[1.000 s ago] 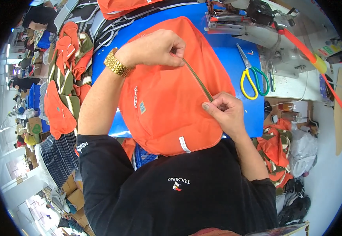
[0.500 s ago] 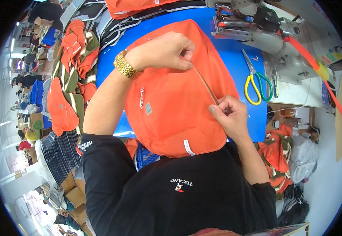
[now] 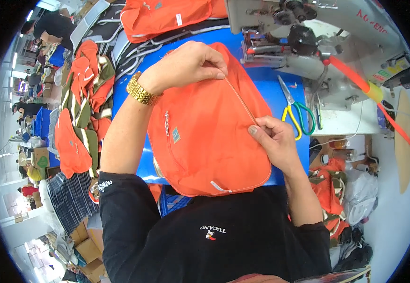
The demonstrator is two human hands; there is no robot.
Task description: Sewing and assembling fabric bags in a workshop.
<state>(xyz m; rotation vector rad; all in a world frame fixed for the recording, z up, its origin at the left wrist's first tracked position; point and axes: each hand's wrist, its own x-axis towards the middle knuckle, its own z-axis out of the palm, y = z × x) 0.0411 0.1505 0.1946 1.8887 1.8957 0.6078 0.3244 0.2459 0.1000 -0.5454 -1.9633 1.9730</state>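
A narrow brownish-orange strip (image 3: 240, 100) is stretched straight between my two hands; its exact kind is hard to make out. My left hand (image 3: 195, 61), with a gold watch (image 3: 140, 89) on the wrist, pinches its upper end. At the lower end, my right hand (image 3: 275, 140) has thumb and fingers closed on the strip. Beneath both hands lies an orange fabric bag piece (image 3: 209, 146), with a short zipper (image 3: 168, 125), a small grey patch (image 3: 176, 134) and a white tag (image 3: 218, 187) near its front edge.
Scissors (image 3: 291, 101) with yellow and green handles lie on the blue tabletop (image 3: 273, 87), right of the bag piece. A sewing machine (image 3: 327, 52) stands at the far right. More orange pieces (image 3: 167, 19) are stacked at the back. Orange and olive fabric (image 3: 85, 94) hangs at left.
The view has shifted slightly. The bag piece's near edge and its tag now lie at a different angle. Both hands still hold the strip taut, the left slightly lower relative to the bag.
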